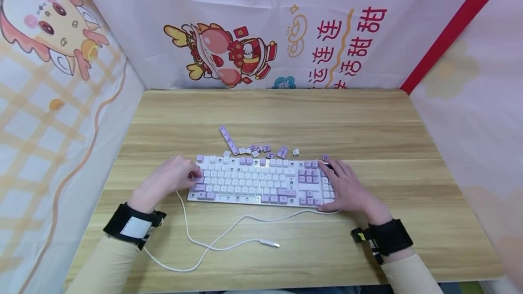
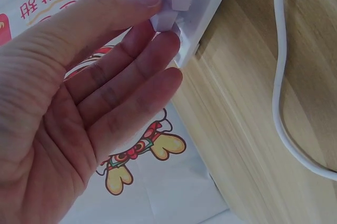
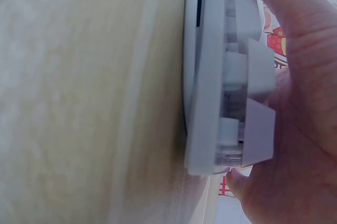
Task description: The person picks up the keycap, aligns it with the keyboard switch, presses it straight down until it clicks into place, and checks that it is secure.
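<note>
A white keyboard (image 1: 234, 181) with white and lilac keycaps lies on the wooden table. At its left edge, my left hand (image 1: 173, 177) pinches a lilac keycap (image 2: 165, 20) between thumb and forefinger; the forefinger's tip is hidden in the left wrist view. The other fingers are loosely bent beside the keyboard's edge. My right hand (image 1: 349, 188) grips the keyboard's right end, thumb at the near edge and fingers spread over the far corner. Lilac keycaps (image 3: 259, 132) show close to its palm in the right wrist view.
Behind the keyboard lie several loose keycaps (image 1: 282, 152) and a long lilac keycap strip (image 1: 229, 140). A white cable (image 1: 234, 227) loops across the table's front, ending in a USB plug (image 1: 269, 243). Printed cloth (image 1: 253, 3) hangs along the table's back and sides.
</note>
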`<state>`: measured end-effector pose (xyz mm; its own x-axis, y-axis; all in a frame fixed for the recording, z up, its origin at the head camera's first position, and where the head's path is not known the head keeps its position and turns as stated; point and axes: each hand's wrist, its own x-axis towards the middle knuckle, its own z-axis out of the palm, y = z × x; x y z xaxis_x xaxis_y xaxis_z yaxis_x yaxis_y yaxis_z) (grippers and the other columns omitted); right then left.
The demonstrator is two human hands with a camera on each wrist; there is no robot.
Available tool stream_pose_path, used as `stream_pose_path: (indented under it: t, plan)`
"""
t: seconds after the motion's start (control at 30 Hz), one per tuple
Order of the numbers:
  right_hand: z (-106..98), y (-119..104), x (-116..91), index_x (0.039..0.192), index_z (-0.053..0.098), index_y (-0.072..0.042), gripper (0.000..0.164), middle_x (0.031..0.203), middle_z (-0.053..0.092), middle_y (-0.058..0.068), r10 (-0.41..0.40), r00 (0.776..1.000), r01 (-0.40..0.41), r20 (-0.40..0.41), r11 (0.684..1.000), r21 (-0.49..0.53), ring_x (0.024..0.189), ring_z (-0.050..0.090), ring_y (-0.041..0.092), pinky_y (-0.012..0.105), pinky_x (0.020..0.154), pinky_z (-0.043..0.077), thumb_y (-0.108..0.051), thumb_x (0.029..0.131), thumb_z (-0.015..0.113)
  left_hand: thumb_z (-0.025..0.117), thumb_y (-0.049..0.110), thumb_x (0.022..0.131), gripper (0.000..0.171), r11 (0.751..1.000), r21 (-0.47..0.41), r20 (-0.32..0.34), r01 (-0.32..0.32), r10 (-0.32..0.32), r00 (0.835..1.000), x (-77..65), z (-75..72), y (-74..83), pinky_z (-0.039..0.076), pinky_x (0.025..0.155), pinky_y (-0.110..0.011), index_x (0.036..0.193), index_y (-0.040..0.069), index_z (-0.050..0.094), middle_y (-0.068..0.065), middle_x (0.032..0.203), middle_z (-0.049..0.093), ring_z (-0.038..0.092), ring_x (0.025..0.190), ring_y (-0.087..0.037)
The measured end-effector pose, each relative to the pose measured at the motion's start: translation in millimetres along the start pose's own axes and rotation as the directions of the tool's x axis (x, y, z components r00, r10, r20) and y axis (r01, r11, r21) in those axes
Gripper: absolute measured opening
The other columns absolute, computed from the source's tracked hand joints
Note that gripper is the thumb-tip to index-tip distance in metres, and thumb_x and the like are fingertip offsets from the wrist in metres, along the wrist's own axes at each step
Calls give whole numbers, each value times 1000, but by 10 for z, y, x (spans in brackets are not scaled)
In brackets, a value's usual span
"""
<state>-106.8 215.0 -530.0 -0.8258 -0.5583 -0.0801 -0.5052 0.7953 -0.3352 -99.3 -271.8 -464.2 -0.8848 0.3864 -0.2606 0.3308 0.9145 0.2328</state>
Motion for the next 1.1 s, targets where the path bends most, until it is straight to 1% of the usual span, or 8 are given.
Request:
stream_pose_path:
  t: [0.27,0.37,0.5,0.7,0.87,0.9,1.0,1.1]
  plan:
    - [-18,1,-37,158,23,-9,125,163,22,22,11,1000,-11,-4,1000,-5,147,21,46,64,120,19,-65,63,83,78,6,81,22,999,-42,37,25,-24,999,4,-60,32,57,72,-29,101,16,79,-8,102,78,68,82,-14]
    - [-30,3,-51,158,24,-9,125,162,23,23,10,1000,-11,-17,1000,-7,146,21,47,65,119,19,-65,64,83,77,6,82,21,999,-47,20,-4,5,1000,18,-80,25,60,76,-33,100,15,79,-8,100,78,71,86,-17]
    - [-46,13,-59,157,24,-8,125,162,23,23,11,1000,-12,-25,1000,-16,146,22,46,66,119,20,-65,64,83,78,9,83,17,997,-56,-10,-46,46,999,39,-97,-7,61,80,-37,99,15,79,-5,97,78,72,88,-18]
    - [-63,5,-47,158,23,-9,126,164,21,22,15,1000,-15,-11,1000,-15,147,21,45,64,120,19,-66,63,83,78,12,85,12,990,-123,-29,-66,63,998,72,-77,-103,60,81,-37,96,16,80,-3,95,78,72,87,-17]
    - [-44,-7,-36,159,21,-10,127,164,20,22,17,1000,-16,9,1000,-19,148,20,46,63,121,18,-66,63,83,79,13,83,5,983,-177,-30,-47,43,999,69,-41,-167,58,76,-34,88,15,78,2,84,75,67,78,-10]
    - [-38,-11,-33,159,21,-10,127,164,20,23,18,1000,-18,13,1000,-20,148,20,46,63,121,18,-66,63,83,80,13,83,4,981,-192,-27,-36,31,999,66,-35,-175,57,75,-33,86,15,77,3,82,74,65,76,-9]
    - [-26,-18,-25,159,21,-10,127,164,20,23,16,1000,-16,17,1000,-20,148,21,46,63,121,19,-65,63,83,81,13,82,6,972,-235,-24,-21,16,1000,58,-10,-209,56,72,-31,83,14,75,3,80,73,64,74,-9]
    - [-27,-18,-11,158,24,-7,126,162,24,25,-4,1000,4,-1,1000,-24,146,24,48,64,120,21,-63,63,84,82,15,81,9,961,-275,-11,8,-12,1000,74,25,-254,55,72,-29,81,15,73,2,80,72,63,74,-10]
